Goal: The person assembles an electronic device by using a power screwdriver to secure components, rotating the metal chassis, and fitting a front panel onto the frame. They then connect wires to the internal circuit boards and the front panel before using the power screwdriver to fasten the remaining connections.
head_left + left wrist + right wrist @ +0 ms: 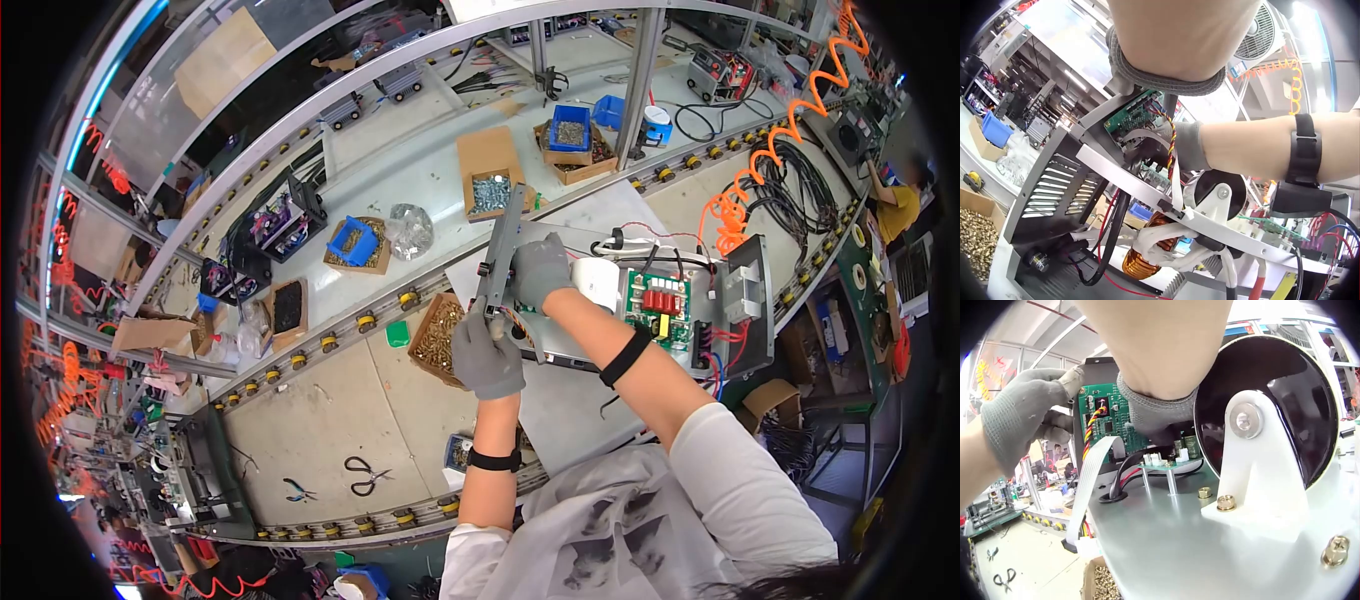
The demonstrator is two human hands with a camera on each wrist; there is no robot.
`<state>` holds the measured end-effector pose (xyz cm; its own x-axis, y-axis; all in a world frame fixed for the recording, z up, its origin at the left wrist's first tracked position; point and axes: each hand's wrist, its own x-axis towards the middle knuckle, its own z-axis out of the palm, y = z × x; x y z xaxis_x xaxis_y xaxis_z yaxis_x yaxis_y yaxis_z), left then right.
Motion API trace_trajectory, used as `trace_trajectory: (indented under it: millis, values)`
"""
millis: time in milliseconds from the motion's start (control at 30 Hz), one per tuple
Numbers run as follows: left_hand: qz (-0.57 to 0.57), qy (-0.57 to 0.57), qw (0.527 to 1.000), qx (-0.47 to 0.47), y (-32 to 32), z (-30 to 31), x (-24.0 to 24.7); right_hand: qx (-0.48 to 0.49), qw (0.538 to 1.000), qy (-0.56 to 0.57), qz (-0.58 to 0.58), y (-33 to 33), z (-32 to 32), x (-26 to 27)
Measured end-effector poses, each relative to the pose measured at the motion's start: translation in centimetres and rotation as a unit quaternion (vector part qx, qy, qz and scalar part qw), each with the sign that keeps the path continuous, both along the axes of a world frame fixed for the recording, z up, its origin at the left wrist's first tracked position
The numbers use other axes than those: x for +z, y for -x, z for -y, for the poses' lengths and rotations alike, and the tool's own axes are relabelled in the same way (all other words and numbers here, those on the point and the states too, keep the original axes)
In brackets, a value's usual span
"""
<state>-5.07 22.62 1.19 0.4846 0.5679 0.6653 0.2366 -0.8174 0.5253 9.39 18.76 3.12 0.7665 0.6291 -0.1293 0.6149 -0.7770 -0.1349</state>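
Note:
A narrow dark panel [505,230] stands at the near end of the open metal chassis [1147,194]; its inner face carries a green circuit board [1102,419]. My left hand [487,355], grey-gloved, pinches the panel's edge between thumb and fingers, as the right wrist view [1029,412] shows. My right hand [541,270], gloved too, is at the board's inner side, its fingertips hidden. Twisted red, yellow and black wires [1091,434] and a flat white cable [1091,481] hang from the board. Beside my right hand is a round black part [1266,406] on a white bracket.
A cardboard box of brass screws [436,340] is beside my left hand. Pliers [300,491] and scissors [367,476] lie on the bench. A green-and-red circuit board [660,300] sits in the chassis. An orange coiled hose [735,215] hangs behind. Roller rails [365,321] border the bench.

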Motion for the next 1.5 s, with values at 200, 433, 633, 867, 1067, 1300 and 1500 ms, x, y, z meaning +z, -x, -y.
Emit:
trace_trajectory:
  millis: [200,433,633,867,1067,1300,1500]
  values:
    - [0.012,-0.006,1.000,0.006,-0.1,0.1,-0.3,0.015,1.000,0.006,0.004,-0.1,0.0,0.0]
    - [-0.013,0.013,0.999,0.026,-0.2,0.9,0.4,0.001,1.000,0.021,0.008,0.1,0.0,-0.1]
    - [-0.026,0.030,0.999,0.027,0.0,0.7,0.2,-0.003,0.994,0.016,0.112,0.7,0.2,-1.0]
    - [-0.023,0.031,0.999,0.022,-0.1,0.6,-0.1,-0.057,0.998,-0.007,-0.019,0.7,0.0,0.7]
    - [0.007,0.015,1.000,0.004,-0.4,0.7,-0.2,-0.058,0.997,-0.058,0.009,0.8,-0.1,-1.5]
    - [-0.018,0.015,1.000,-0.001,-0.4,0.2,-0.3,-0.047,0.997,-0.020,-0.057,1.0,0.2,1.4]
    - [0.066,0.066,0.995,-0.041,1.0,0.3,-2.9,0.015,0.972,-0.230,0.051,3.0,4.4,-0.8]
